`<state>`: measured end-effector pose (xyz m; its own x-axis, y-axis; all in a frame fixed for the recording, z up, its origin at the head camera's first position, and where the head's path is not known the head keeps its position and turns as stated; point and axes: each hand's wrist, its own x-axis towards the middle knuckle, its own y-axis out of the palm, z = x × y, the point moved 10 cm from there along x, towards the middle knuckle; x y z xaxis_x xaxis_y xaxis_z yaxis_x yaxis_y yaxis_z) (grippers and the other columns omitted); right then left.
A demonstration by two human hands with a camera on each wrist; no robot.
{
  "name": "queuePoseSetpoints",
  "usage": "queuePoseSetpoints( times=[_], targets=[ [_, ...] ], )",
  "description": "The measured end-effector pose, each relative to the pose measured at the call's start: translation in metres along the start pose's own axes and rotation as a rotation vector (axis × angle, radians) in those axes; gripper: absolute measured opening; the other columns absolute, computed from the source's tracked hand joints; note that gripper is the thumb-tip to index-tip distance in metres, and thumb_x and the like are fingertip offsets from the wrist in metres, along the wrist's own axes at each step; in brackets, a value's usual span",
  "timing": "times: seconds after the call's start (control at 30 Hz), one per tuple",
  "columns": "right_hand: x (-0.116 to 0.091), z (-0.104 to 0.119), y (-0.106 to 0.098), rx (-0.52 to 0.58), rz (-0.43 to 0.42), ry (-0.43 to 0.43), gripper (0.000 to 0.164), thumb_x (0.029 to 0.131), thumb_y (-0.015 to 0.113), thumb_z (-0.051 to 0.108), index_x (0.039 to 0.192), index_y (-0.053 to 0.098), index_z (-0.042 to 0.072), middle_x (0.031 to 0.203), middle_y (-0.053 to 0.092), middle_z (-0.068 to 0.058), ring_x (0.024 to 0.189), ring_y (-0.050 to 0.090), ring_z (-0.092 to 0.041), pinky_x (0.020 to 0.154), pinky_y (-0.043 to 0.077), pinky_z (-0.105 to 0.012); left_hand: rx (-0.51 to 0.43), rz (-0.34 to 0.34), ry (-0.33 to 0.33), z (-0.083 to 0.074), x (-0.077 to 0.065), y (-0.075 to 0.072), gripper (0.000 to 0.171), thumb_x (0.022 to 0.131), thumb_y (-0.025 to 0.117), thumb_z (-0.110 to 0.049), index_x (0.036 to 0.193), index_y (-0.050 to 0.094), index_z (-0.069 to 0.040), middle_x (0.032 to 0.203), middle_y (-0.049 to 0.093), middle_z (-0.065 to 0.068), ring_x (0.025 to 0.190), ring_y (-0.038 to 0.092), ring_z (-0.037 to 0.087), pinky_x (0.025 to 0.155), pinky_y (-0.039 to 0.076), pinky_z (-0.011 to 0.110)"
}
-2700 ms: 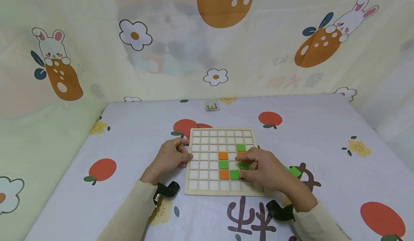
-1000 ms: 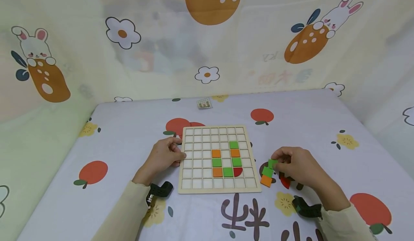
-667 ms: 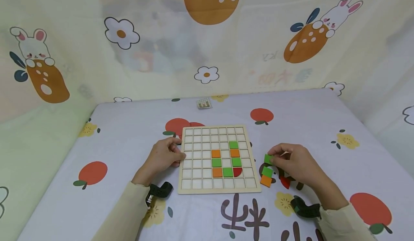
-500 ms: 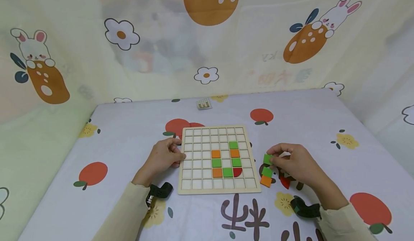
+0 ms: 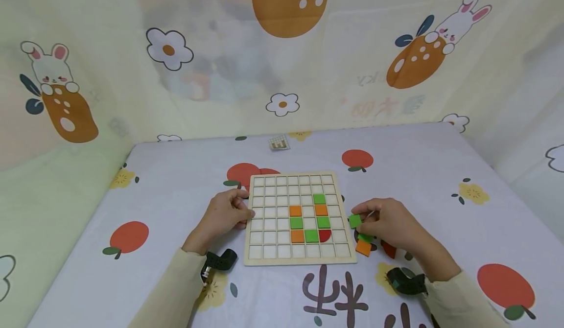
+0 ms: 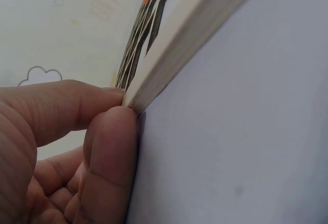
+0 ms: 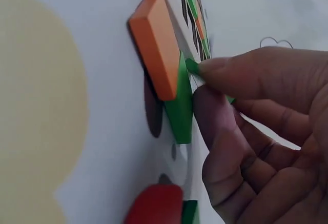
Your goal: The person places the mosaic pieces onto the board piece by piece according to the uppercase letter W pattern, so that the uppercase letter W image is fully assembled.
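Note:
My left hand holds the left edge of a wooden grid board, thumb and forefinger at its rim in the left wrist view. Green and orange square tiles and a red round-cornered tile sit in its cells, in two columns joined along a lower row. Just off the board's right edge, my right hand pinches a green square tile between thumb and forefinger. Below that hand lie a second green tile, partly hidden in the head view, and an orange tile against it.
A red piece lies partly under my right hand, with a bit of green beside it in the right wrist view. Near the back edge of the patterned tablecloth is a small printed card. A printed curtain hangs behind.
My right hand has left the board, where the red tile now shows, picked a green tile from the loose pieces and moved left with it towards the board. My left hand stays at the board's edge.

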<state>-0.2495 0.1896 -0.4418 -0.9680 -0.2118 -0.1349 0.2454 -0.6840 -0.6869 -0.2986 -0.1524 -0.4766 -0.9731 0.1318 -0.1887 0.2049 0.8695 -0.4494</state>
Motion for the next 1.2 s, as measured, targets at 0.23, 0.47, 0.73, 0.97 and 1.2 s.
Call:
queuePoseSetpoints(
  times=[0.23, 0.47, 0.73, 0.97, 1.2],
  targets=[
    [0.004, 0.011, -0.002, -0.163, -0.026, -0.029, 0.031, 0.084, 0.080, 0.002, 0.115, 0.075, -0.003, 0.092, 0.070, -0.005, 0.081, 0.059, -0.019, 0.066, 0.055, -0.029, 0.004, -0.009, -0.002, 0.000, -0.001, 0.000, 0.051, 0.088, 0.080, -0.004, 0.135, 0.062, 0.000, 0.084, 0.065, 0.008, 0.061, 0.064, 0.014, 0.060, 0.058, 0.025],
    [0.008, 0.005, -0.002, -0.242, 0.003, 0.020, 0.029, 0.086, 0.082, 0.010, 0.112, 0.076, 0.000, 0.090, 0.066, -0.004, 0.084, 0.057, -0.022, 0.069, 0.054, -0.033, 0.003, -0.005, 0.003, -0.001, -0.002, -0.001, 0.050, 0.088, 0.081, -0.004, 0.135, 0.063, 0.000, 0.083, 0.065, 0.008, 0.060, 0.064, 0.014, 0.059, 0.058, 0.025],
    [0.010, 0.006, -0.003, -0.228, 0.000, 0.019, 0.024, 0.085, 0.081, 0.010, 0.106, 0.076, 0.000, 0.079, 0.057, -0.003, 0.075, 0.052, -0.019, 0.051, 0.045, -0.030, 0.007, -0.011, 0.007, -0.002, -0.001, -0.001, 0.050, 0.088, 0.081, -0.005, 0.134, 0.063, 0.000, 0.081, 0.065, 0.007, 0.059, 0.064, 0.014, 0.058, 0.057, 0.025],
    [0.011, 0.014, -0.004, -0.173, -0.061, -0.025, 0.024, 0.085, 0.082, 0.011, 0.107, 0.076, 0.003, 0.081, 0.060, -0.001, 0.078, 0.054, -0.019, 0.057, 0.048, -0.027, -0.004, -0.006, 0.004, -0.001, -0.002, -0.001, 0.049, 0.088, 0.080, -0.005, 0.134, 0.063, 0.000, 0.082, 0.065, 0.007, 0.060, 0.064, 0.014, 0.059, 0.058, 0.026],
    [0.012, 0.033, 0.004, -0.085, -0.078, -0.074, 0.027, 0.084, 0.084, 0.011, 0.109, 0.077, 0.003, 0.083, 0.063, -0.001, 0.080, 0.057, -0.019, 0.063, 0.050, -0.025, 0.004, -0.016, -0.001, -0.002, -0.002, -0.002, 0.050, 0.088, 0.081, -0.005, 0.134, 0.063, -0.001, 0.082, 0.065, 0.007, 0.060, 0.064, 0.015, 0.059, 0.058, 0.025]
  ],
)
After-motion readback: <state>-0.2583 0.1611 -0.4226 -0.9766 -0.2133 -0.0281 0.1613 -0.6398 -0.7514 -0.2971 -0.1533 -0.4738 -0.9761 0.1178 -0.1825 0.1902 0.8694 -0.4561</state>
